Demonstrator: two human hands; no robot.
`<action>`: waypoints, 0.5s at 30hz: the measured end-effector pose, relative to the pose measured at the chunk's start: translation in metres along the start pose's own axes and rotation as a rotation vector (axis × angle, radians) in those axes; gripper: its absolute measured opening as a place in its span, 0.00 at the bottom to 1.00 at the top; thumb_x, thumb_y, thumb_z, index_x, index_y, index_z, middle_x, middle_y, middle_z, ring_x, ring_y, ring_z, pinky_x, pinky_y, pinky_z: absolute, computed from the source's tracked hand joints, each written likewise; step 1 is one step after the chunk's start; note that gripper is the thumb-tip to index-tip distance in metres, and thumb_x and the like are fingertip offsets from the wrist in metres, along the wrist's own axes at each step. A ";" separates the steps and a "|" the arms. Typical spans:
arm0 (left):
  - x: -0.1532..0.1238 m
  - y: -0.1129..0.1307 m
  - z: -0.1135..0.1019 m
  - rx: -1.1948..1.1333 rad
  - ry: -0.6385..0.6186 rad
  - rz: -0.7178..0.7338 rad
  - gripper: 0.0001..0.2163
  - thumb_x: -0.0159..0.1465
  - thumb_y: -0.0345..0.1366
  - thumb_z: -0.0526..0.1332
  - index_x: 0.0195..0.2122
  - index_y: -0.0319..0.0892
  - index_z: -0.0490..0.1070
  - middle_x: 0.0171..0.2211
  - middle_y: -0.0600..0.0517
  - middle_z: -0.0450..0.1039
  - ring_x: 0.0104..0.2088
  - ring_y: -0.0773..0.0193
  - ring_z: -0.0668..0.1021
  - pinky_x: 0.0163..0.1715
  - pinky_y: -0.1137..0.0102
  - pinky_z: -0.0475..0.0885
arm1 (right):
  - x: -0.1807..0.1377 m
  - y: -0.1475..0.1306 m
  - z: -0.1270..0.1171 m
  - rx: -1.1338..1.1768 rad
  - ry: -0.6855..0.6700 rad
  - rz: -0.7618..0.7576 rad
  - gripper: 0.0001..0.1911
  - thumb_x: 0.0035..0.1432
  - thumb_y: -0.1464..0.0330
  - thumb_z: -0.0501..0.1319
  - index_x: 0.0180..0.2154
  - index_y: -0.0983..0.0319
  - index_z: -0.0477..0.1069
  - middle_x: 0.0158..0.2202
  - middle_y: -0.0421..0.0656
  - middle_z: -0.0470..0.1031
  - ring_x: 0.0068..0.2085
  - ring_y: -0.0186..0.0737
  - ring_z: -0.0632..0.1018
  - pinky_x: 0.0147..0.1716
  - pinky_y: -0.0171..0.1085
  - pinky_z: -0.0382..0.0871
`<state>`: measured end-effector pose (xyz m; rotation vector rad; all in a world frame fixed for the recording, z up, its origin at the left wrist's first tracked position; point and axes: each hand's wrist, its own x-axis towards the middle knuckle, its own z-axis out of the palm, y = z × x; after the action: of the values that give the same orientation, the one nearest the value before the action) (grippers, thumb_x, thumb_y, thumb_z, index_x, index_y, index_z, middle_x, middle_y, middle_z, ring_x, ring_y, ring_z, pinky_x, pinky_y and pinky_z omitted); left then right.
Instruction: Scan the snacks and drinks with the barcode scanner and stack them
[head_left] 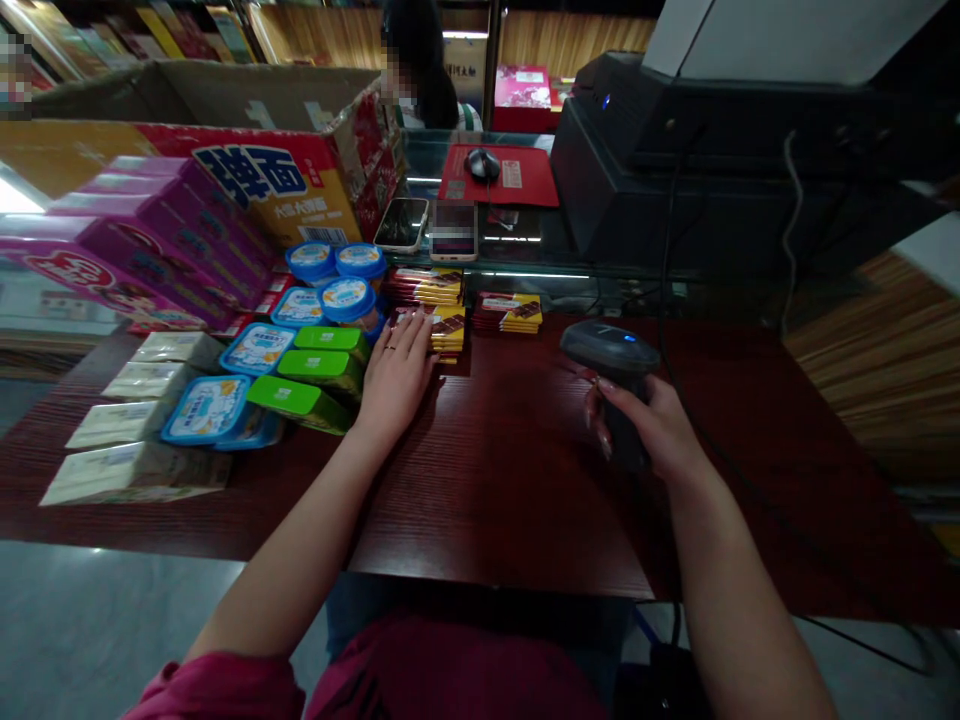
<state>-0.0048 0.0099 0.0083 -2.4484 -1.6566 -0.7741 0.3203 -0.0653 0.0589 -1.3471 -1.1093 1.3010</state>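
My right hand (pixel 651 420) is wrapped round the handle of a dark barcode scanner (pixel 609 350), whose head points left over the dark red counter (pixel 510 480). My left hand (pixel 396 375) lies flat with fingers stretched out, holding nothing. Its fingertips reach a stack of yellow and brown chocolate bars (pixel 448 330). Green boxes (pixel 322 372) lie just to its left. Blue-lidded tubs (pixel 346 297) and flat blue-rimmed packs (pixel 206 408) are grouped beside them.
Purple boxes (pixel 161 235) and a red and yellow carton (pixel 277 185) stand at the left. White packs (pixel 135 470) lie along the left edge. Two phones (pixel 427 226), a mouse (pixel 482 163) on a red pad and a black register (pixel 720 160) are behind. A person (pixel 420 60) stands beyond.
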 end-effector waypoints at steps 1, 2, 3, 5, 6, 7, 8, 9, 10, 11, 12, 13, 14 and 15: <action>-0.001 -0.002 0.001 0.008 0.007 0.015 0.23 0.76 0.31 0.56 0.71 0.37 0.66 0.72 0.39 0.67 0.73 0.47 0.70 0.73 0.47 0.64 | 0.000 0.000 0.001 0.002 -0.005 0.004 0.19 0.56 0.52 0.75 0.38 0.57 0.77 0.26 0.39 0.77 0.17 0.35 0.72 0.13 0.35 0.67; -0.002 -0.002 0.002 0.005 0.022 0.040 0.22 0.76 0.30 0.55 0.70 0.39 0.69 0.70 0.41 0.71 0.71 0.49 0.73 0.73 0.47 0.65 | -0.001 0.000 0.003 0.004 -0.010 0.007 0.19 0.56 0.52 0.75 0.39 0.57 0.77 0.26 0.39 0.77 0.17 0.35 0.72 0.13 0.35 0.67; -0.002 -0.002 0.003 -0.009 0.045 0.074 0.21 0.76 0.29 0.55 0.68 0.42 0.72 0.67 0.43 0.74 0.69 0.50 0.75 0.72 0.48 0.66 | -0.001 0.000 0.004 0.005 -0.014 0.008 0.19 0.56 0.52 0.75 0.39 0.57 0.77 0.26 0.39 0.77 0.17 0.35 0.72 0.13 0.34 0.67; -0.004 0.001 0.001 -0.061 0.106 0.150 0.18 0.76 0.29 0.56 0.64 0.45 0.76 0.62 0.46 0.80 0.64 0.53 0.80 0.70 0.50 0.69 | -0.002 0.000 0.006 0.004 -0.023 0.005 0.18 0.57 0.53 0.75 0.37 0.58 0.76 0.26 0.39 0.77 0.17 0.34 0.72 0.13 0.34 0.67; -0.005 0.004 0.000 -0.096 0.139 0.182 0.17 0.76 0.30 0.57 0.62 0.47 0.78 0.60 0.47 0.82 0.62 0.54 0.81 0.69 0.51 0.71 | -0.003 0.000 0.007 0.003 -0.030 0.002 0.18 0.57 0.53 0.75 0.36 0.58 0.75 0.26 0.39 0.77 0.16 0.34 0.72 0.13 0.33 0.67; -0.006 0.007 -0.001 -0.137 0.173 0.203 0.16 0.76 0.31 0.58 0.60 0.47 0.79 0.58 0.47 0.83 0.61 0.55 0.82 0.67 0.53 0.73 | -0.004 0.000 0.008 0.001 -0.039 -0.003 0.18 0.58 0.53 0.75 0.34 0.58 0.75 0.25 0.39 0.77 0.16 0.34 0.72 0.13 0.33 0.67; -0.008 0.012 -0.002 -0.186 0.202 0.208 0.15 0.77 0.33 0.58 0.59 0.47 0.80 0.57 0.47 0.84 0.59 0.56 0.83 0.65 0.56 0.75 | -0.005 -0.001 0.008 0.000 -0.048 -0.008 0.18 0.58 0.53 0.75 0.32 0.59 0.74 0.25 0.40 0.77 0.17 0.33 0.72 0.13 0.33 0.67; -0.009 0.017 -0.003 -0.244 0.232 0.194 0.14 0.77 0.34 0.59 0.59 0.47 0.80 0.56 0.47 0.84 0.57 0.57 0.84 0.62 0.59 0.77 | -0.006 -0.001 0.008 0.001 -0.057 -0.014 0.18 0.58 0.53 0.75 0.32 0.59 0.74 0.25 0.40 0.77 0.17 0.33 0.72 0.13 0.33 0.67; -0.010 0.023 -0.004 -0.318 0.258 0.161 0.14 0.77 0.36 0.59 0.59 0.46 0.80 0.55 0.47 0.85 0.56 0.57 0.85 0.60 0.61 0.78 | -0.007 -0.002 0.008 0.003 -0.066 -0.018 0.18 0.58 0.53 0.75 0.32 0.59 0.74 0.25 0.40 0.77 0.17 0.34 0.72 0.13 0.33 0.66; -0.011 0.029 -0.004 -0.409 0.275 0.113 0.14 0.77 0.38 0.60 0.58 0.45 0.81 0.55 0.47 0.85 0.54 0.58 0.85 0.59 0.63 0.79 | -0.009 -0.003 0.008 0.006 -0.075 -0.021 0.18 0.58 0.53 0.75 0.32 0.59 0.75 0.25 0.41 0.77 0.17 0.34 0.71 0.13 0.34 0.66; -0.011 0.035 -0.003 -0.517 0.278 0.053 0.14 0.77 0.40 0.61 0.58 0.44 0.81 0.54 0.47 0.85 0.53 0.58 0.86 0.58 0.64 0.79 | -0.011 -0.004 0.008 0.011 -0.082 -0.023 0.18 0.58 0.53 0.75 0.33 0.59 0.76 0.25 0.41 0.77 0.17 0.34 0.71 0.13 0.34 0.65; -0.011 0.041 -0.002 -0.637 0.263 -0.019 0.15 0.76 0.42 0.62 0.57 0.43 0.82 0.54 0.47 0.85 0.53 0.57 0.86 0.57 0.65 0.80 | -0.012 -0.006 0.007 0.016 -0.090 -0.028 0.18 0.57 0.53 0.75 0.34 0.59 0.76 0.25 0.41 0.77 0.17 0.34 0.71 0.13 0.34 0.65; -0.010 0.046 0.000 -0.767 0.227 -0.095 0.16 0.74 0.45 0.64 0.56 0.42 0.82 0.54 0.46 0.85 0.53 0.56 0.86 0.56 0.64 0.80 | -0.014 -0.007 0.006 0.017 -0.100 -0.033 0.18 0.57 0.52 0.75 0.35 0.58 0.76 0.26 0.41 0.77 0.17 0.35 0.71 0.13 0.34 0.64; -0.009 0.050 0.003 -0.900 0.176 -0.173 0.17 0.72 0.46 0.66 0.55 0.42 0.83 0.53 0.46 0.85 0.52 0.55 0.86 0.56 0.63 0.81 | -0.015 -0.008 0.005 0.013 -0.111 -0.038 0.18 0.57 0.52 0.75 0.36 0.58 0.77 0.26 0.41 0.77 0.17 0.35 0.71 0.13 0.34 0.64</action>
<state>0.0382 -0.0177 0.0119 -2.5863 -1.6940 -2.0649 0.3148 -0.0791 0.0688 -1.2509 -1.1944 1.3666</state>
